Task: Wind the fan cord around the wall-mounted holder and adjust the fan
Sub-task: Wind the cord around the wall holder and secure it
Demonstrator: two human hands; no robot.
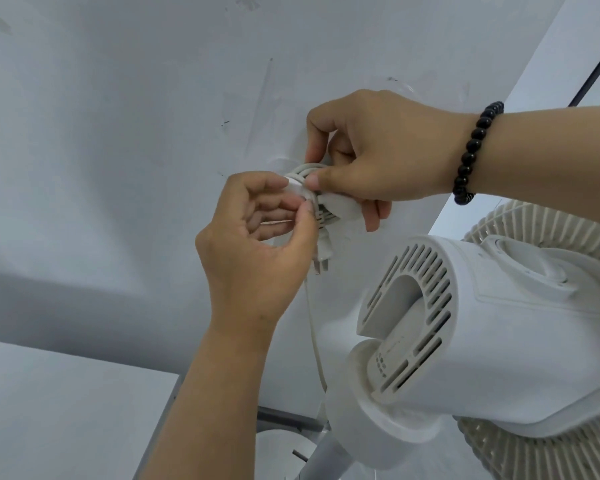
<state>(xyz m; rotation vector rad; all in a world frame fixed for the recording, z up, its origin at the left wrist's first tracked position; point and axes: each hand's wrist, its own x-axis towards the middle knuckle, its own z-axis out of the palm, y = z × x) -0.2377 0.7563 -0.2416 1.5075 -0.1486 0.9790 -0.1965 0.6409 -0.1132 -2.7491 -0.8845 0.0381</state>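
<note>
Wall-mounted holder (340, 207): white, fixed to the pale wall (118, 133) near frame centre, largely covered by both hands. Fan cord (314, 327): white, several loops gathered on the holder between the two hands; one strand drops from it toward 6 o'clock, along the wall and behind the fan's neck. Plug (321, 258): white, prongs pointing down, hanging just below the holder at the heel of the left thumb. Left hand (257, 244): enters from 6 o'clock, forearm raised, palm turned toward the camera, fingers curled; grip closed, thumb and forefinger pinched together on the cord at the holder's front edge. Right hand (378, 157): enters from 3 o'clock, wrist level, back of hand to the camera; grip clamped over the holder and cord loops, thumb pressed on the front, forefinger hooked over the top, another finger wrapped beneath. Bracelet (473, 154): black beads, on the right wrist. Fan (499, 341): white pedestal type, at 4 o'clock from the hands, seen from behind; vented motor housing faces the camera, ribbed grille (551, 220) at the right edge. Neither hand touches the fan.
</note>
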